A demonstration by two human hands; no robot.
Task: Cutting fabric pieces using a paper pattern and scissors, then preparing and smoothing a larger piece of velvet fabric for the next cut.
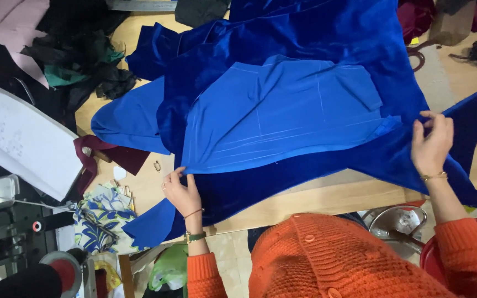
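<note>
A lighter blue fabric panel [282, 118] was laid flat on dark blue velvet [316, 33] spread across the wooden bench [316, 198]. Its near-left corner was pinched by the fingers of the left hand [180, 190]. The velvet's edge by the panel's right corner was pinched by the right hand [430, 144].

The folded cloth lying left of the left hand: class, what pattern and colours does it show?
The cloth has a blue, white and yellow floral print, seen in the head view.
</note>
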